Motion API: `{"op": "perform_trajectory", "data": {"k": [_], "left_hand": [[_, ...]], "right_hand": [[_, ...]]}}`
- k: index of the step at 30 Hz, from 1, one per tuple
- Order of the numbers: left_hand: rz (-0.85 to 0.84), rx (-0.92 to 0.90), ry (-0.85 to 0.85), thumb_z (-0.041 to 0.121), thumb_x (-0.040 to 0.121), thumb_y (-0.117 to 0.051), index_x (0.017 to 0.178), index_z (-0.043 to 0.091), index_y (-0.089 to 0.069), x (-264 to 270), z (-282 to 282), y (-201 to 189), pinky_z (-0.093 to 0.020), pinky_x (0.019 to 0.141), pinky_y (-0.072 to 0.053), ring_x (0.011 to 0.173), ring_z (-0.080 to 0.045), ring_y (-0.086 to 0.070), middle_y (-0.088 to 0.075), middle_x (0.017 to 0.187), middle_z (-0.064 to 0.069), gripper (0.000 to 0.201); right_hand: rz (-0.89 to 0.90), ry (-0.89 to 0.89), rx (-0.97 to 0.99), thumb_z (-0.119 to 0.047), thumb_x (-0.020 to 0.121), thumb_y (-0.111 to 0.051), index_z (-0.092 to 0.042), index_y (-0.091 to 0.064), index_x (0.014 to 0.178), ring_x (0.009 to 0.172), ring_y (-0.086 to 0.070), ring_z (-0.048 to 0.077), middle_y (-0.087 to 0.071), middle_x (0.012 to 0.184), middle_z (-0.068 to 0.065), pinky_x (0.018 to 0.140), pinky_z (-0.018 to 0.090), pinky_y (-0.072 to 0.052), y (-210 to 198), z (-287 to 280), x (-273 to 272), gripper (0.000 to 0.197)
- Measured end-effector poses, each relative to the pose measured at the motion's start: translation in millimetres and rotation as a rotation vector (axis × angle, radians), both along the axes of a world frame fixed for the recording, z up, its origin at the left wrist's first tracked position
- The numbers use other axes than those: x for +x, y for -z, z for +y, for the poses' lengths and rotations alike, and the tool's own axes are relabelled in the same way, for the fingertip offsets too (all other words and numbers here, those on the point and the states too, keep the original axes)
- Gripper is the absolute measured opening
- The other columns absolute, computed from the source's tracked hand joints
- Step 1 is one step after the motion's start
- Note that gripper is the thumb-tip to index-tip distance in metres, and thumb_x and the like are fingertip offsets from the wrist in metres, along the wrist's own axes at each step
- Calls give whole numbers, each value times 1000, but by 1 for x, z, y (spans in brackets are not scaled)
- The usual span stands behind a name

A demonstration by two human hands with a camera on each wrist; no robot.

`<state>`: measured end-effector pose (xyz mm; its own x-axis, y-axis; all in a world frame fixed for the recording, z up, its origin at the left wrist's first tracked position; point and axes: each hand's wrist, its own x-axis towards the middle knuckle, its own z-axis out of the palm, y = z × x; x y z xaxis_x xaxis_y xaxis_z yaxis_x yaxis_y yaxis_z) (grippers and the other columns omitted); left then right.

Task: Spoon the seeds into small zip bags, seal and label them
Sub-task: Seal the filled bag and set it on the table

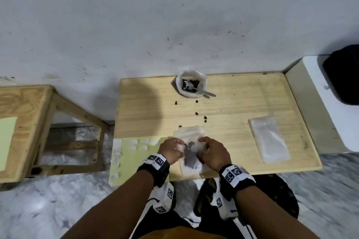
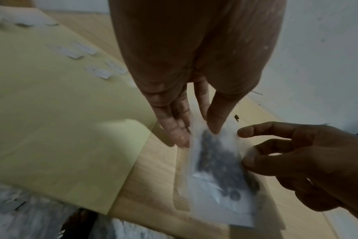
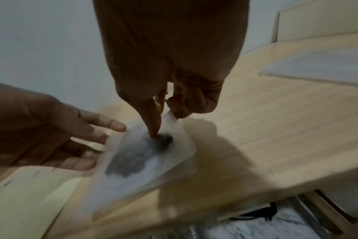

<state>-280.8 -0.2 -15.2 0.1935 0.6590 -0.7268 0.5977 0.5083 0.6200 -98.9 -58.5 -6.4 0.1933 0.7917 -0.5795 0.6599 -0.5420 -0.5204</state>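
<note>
Both hands work one small clear plastic zip bag (image 1: pixel 191 149) holding dark brown seeds (image 1: pixel 189 154), which lies at the near edge of the pale wooden table (image 1: pixel 233 122). In the left wrist view the left hand (image 1: pixel 171 148) lies with its fingers (image 2: pixel 174 127) nearly straight along the bag's left edge, the thumb pressing on the film. The right hand (image 1: pixel 212 154) has its forefinger and thumb closed on the bag's right edge, the thumb tip down by the seeds, as the right wrist view shows.

My reading is that filling is done for this bag and sealing is the step in hand. To do it well, shake or push the seeds toward the closed bottom so none sits in the zip track; a seed caught there would keep the strip from closing. Keep the bag flat on the wood, pin one end of the strip, then run a pinch along it end to end, easing air out first. Blur hides the strip, so I cannot tell how much is already closed.

Farther back stands the white seed-filled pouch with its rolled rim (image 1: pixel 191 85), a metal spoon (image 1: pixel 196 89) resting in it, and several loose seeds (image 1: pixel 196 113) lie spilled between. Spare clear bags (image 1: pixel 269 138) sit to the right; small white labels (image 1: pixel 144 144) on a pale yellow sheet (image 1: pixel 132 161) wait just left.
</note>
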Motion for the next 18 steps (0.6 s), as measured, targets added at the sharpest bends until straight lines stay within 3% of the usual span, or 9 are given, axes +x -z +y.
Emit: {"op": "perform_trajectory", "data": {"k": [2,3,6,9,12,16,18], "left_hand": [[-9,-9,16,-2,79,-66,96,27,-67,2,-2,0,-32,64,-52,71,-22,-61,-61,97,-5,34],[0,-1,38,2,80,-67,101,28,-67,2,-1,0,-30,66,-49,79,-25,-64,-62,103,-6,34],[118,161,62,16,83,-70,115,27,-65,1,1,-6,-24,83,-42,109,-25,-60,-52,122,-4,34],[187,359,-24,25,86,-70,114,24,-62,15,3,-22,-26,86,-41,102,-25,-59,-51,118,-5,29],[129,396,-20,28,86,-70,104,22,-64,57,4,-32,-31,84,-48,91,-23,-62,-60,105,-2,19],[-37,256,61,28,87,-72,92,20,-66,141,0,-35,-33,81,-52,87,-24,-67,-71,92,-5,10],[-117,89,50,28,87,-72,87,24,-64,183,-5,-30,-32,71,-51,82,-25,-67,-70,92,-6,9]], "right_hand": [[-38,-43,-2,-29,82,-71,-34,-55,133,107,-61,20,-59,125,-5,88,32,-51,6,-4,0,53],[-59,-76,3,-31,83,-70,-33,-54,134,112,-60,22,-54,133,-4,89,33,-50,9,-5,1,54],[-57,-73,76,-39,80,-73,-33,-53,131,108,-61,24,-47,133,-5,83,32,-50,9,-8,10,55],[28,81,181,-32,84,-71,-43,-58,112,105,-60,18,-54,116,-10,80,27,-44,1,-12,37,33],[49,231,215,-26,85,-71,-47,-54,91,105,-61,20,-59,109,-7,84,27,-43,-7,-19,86,28],[-48,360,181,-24,85,-73,-35,-63,105,110,-61,25,-61,119,1,88,33,-47,-7,-31,171,25],[-140,412,146,-26,84,-75,-24,-62,121,112,-61,31,-59,127,9,90,38,-50,0,-36,210,39]]}}
